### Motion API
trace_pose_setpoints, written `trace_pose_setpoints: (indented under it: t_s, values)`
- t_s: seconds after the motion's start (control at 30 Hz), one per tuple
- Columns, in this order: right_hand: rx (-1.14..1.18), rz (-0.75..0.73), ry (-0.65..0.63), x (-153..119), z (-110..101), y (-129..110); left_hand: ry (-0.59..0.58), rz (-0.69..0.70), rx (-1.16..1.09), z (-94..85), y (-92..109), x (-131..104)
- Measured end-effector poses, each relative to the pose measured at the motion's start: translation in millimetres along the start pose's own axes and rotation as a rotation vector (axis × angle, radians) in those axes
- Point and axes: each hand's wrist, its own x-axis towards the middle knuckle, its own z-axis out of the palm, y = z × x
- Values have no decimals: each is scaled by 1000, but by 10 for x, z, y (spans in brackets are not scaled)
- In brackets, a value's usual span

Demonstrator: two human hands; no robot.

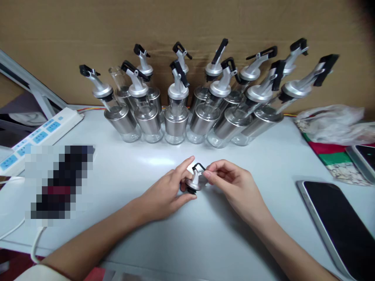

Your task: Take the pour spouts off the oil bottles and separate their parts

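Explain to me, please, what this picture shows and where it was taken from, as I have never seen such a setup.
There is no machine here: these are a person's bare hands, seen from a camera worn on the head, looking forward and down. The left hand holds a silver pour spout above the table; the right hand pinches at its black lever. Beyond them stand glass-and-metal bottles, many topped with similar spouts. A power strip lies at left, a dark-screened phone at right.

Single head-worn view, facing forward and down across the table [181, 246], from above the person's own forearms [117, 226], left hand [165, 189] and right hand [234, 181] close below centre, bottles [176, 125] farther off, brown backdrop [102, 27] across the top of the frame
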Motion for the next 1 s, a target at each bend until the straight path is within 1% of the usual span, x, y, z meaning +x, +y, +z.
trace_pose_setpoints:
  t_s: [0.13, 0.2, 0.33, 0.63, 0.8, 1.0]
  values:
    - [43, 36, -19, 22, -20, 0, -4, -14, -17, -20, 10, 9]
    - [53, 35, -20, 24, -22, -2, 0, -13, -17, -25, 16, 5]
    - [58, 27, -60, 19, -4, -1, 8, -4, 22, -18, 9, -19]
    - [87, -7, 5, 14, -1, 10, 28, 45, 49, -30, 1, -19]
    - [92, 10, -40, 14, 3, 21, 25, 53, 72, -22, 1, -22]
    - [97, 21, -38, 16, 10, 25, 14, -14, 47, -21, -1, -15]
